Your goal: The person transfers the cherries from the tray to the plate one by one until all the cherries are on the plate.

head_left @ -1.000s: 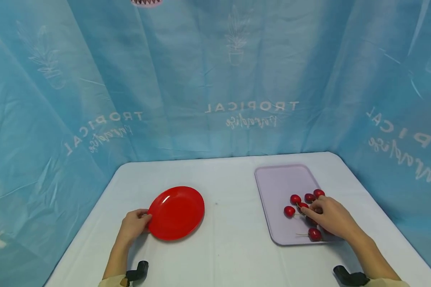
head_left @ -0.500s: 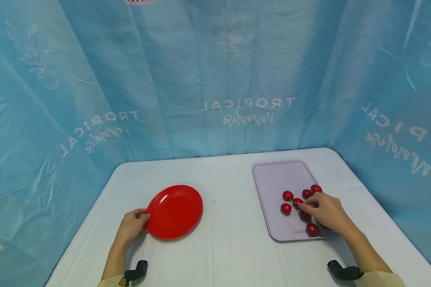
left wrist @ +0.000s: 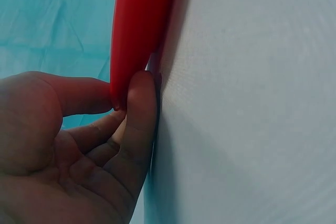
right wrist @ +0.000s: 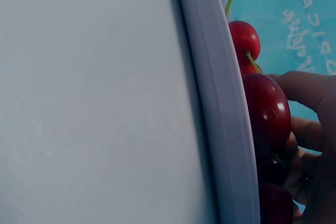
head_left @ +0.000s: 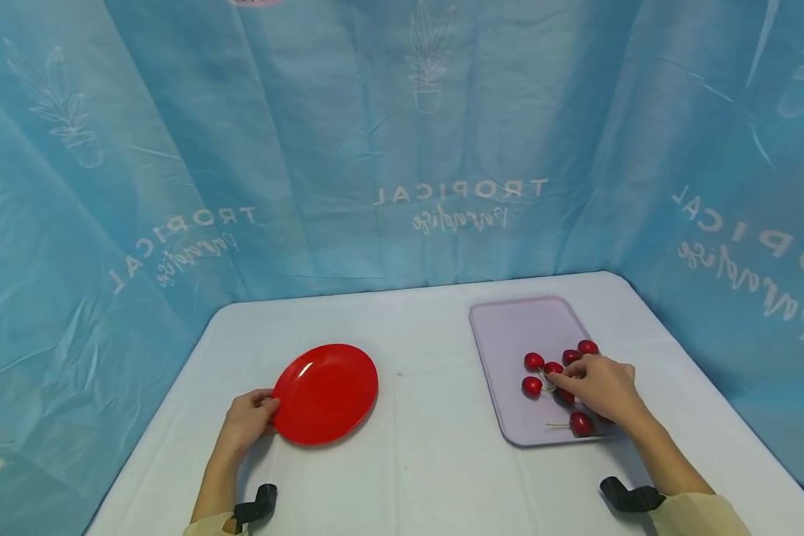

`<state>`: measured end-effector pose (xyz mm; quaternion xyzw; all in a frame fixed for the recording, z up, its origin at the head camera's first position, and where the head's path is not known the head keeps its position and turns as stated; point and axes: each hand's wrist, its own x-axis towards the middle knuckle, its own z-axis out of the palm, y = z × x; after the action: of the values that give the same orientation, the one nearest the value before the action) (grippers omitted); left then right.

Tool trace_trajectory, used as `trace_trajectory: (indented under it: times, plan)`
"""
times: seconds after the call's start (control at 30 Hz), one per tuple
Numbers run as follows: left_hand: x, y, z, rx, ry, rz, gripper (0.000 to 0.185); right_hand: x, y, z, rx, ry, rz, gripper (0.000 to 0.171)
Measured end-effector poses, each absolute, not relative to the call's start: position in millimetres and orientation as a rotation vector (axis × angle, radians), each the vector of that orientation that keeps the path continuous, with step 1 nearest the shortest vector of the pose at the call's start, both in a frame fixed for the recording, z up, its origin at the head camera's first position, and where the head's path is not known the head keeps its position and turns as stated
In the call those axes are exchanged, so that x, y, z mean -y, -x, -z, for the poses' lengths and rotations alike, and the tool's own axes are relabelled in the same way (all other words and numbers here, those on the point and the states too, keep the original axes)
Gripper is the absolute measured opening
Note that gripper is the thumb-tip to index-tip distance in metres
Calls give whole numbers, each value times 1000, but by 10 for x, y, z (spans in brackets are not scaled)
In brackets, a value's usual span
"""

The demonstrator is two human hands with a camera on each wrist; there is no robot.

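Cherries (head_left: 553, 368) on tray (head_left: 509, 335), under right hand (head_left: 599, 385)

A glossy red plate (head_left: 325, 393) lay on a plain white table (head_left: 429, 461). The tray (head_left: 516, 331) was pale lilac and carried dark red cherries (head_left: 533, 385) with yellow-green stems. The backdrop curtain (head_left: 388, 141) was turquoise blue, printed in white with potted plants and the word "TROPICAL". The cuffs (head_left: 700, 514) were beige; the wrist straps (head_left: 626, 497) were black.
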<state>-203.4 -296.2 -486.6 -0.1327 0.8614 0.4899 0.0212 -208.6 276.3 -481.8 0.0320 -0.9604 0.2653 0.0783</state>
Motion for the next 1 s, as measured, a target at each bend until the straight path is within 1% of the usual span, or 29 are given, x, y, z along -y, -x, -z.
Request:
trace_trajectory:
  times: [0.1, 0.4, 0.8, 1.0]
  plan:
    - [2958, 2032, 4860, -2674, 405, -1509, 41, -2758, 2086, 4837, 2873, -95, -817, 31]
    - [2957, 2032, 4855, -2686, 417, -1493, 42, -2763, 2066, 4820, 2835, -76, -915, 33]
    - [2966, 2046, 4865, -2688, 428, -1491, 41, -2693, 2078, 4793, 2713, -121, -1116, 33]
    - [2964, 2052, 4881, -2695, 422, -1502, 40, -2638, 2094, 4798, 2665, -67, -1142, 34]
